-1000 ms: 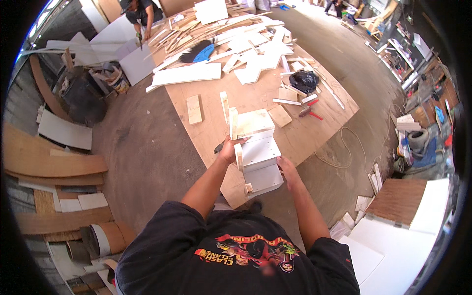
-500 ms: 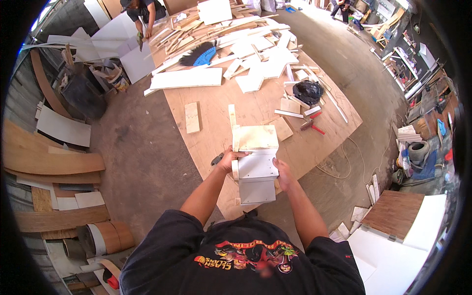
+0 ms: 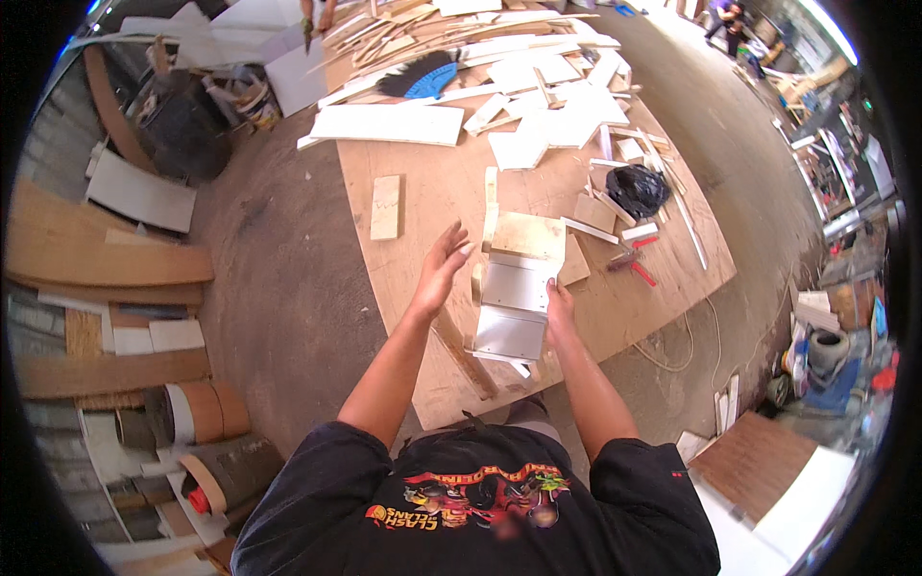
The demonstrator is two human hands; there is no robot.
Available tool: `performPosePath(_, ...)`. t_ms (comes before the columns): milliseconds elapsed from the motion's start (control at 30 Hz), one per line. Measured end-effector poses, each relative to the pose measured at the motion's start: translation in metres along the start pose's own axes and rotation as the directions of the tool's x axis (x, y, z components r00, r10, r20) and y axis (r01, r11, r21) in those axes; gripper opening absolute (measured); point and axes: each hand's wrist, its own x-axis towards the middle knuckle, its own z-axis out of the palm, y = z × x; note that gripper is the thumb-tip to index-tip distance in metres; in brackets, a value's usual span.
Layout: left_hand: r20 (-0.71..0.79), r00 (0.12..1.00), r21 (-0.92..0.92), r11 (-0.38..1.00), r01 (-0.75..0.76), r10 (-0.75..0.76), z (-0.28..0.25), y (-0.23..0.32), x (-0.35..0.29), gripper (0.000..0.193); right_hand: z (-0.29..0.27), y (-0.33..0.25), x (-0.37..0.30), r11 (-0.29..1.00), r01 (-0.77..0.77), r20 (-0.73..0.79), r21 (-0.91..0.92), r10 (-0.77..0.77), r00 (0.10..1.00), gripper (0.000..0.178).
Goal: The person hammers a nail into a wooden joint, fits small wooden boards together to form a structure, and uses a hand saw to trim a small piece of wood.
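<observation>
A small stepped wooden assembly, with white panels and a bare wood top block, sits at the near part of the plywood tabletop. My right hand grips its right side, thumb on the white face. Just left of it my left hand is raised with fingers spread, holding nothing and apart from the assembly. Below my left wrist a brown wooden bar lies on the plywood. A pale wood block rests farther left. To the right lies a red-handled tool.
Wood offcuts and white boards pile up at the far side, with a blue brush among them. A black plastic bag lies at the right. A cable trails over the floor. A co-worker's hands show at the far left.
My left hand has let go of the assembly and lifted away to its left, fingers opening. My right hand stays on it. The view has shifted, and the brown bar has come into sight.
</observation>
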Motion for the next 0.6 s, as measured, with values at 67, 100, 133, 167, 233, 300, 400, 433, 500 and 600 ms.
performPosePath(67,-0.064,0.995,0.021,0.997,-0.071,0.072,0.031,0.013,0.008,0.092,-0.001,-0.006,0.02,1.0,0.004,0.024,0.012,-0.004,1.0,0.04)
performPosePath(100,-0.14,0.983,0.208,0.974,-0.09,0.121,0.046,0.019,0.009,0.097,-0.001,-0.005,0.026,0.999,-0.053,0.024,-0.005,0.053,0.998,0.042)
performPosePath(133,-0.195,0.964,0.386,0.917,-0.097,0.183,0.059,0.024,0.014,0.102,-0.004,-0.006,0.033,0.995,-0.099,0.016,-0.02,0.1,0.995,0.043)
performPosePath(167,-0.232,0.953,0.46,0.885,-0.068,0.193,0.065,0.018,0.024,0.109,-0.008,0.005,0.047,0.996,-0.076,0.045,0.035,0.075,0.996,0.04)
performPosePath(233,-0.285,0.931,0.53,0.847,-0.046,0.228,0.065,0.015,0.042,0.108,0.007,-0.009,0.046,0.995,-0.053,0.117,0.089,0.043,0.992,0.036)
performPosePath(300,-0.328,0.909,0.568,0.822,-0.028,0.257,0.071,0.024,0.053,0.103,0.01,-0.019,0.054,0.989,-0.033,0.172,0.144,0.007,0.985,0.035)
performPosePath(400,-0.39,0.903,0.593,0.799,0.095,0.182,0.083,0.043,0.068,0.1,0.006,-0.027,0.073,0.999,0.014,0.193,-0.041,-0.006,0.981,0.031)
performPosePath(433,-0.402,0.904,0.59,0.797,0.131,0.149,0.086,0.05,0.068,0.098,0.007,-0.03,0.075,1.0,0.001,0.191,-0.008,0.001,0.982,0.029)
performPosePath(500,-0.405,0.898,0.669,0.726,0.162,0.173,0.086,0.05,0.074,0.092,0.009,-0.032,0.079,1.0,-0.019,0.199,0.025,0.013,0.98,0.028)
performPosePath(600,-0.403,0.902,0.729,0.649,0.215,0.155,0.088,0.055,0.081,0.08,0.01,-0.03,0.086,0.999,-0.035,0.205,0.017,0.031,0.978,0.027)
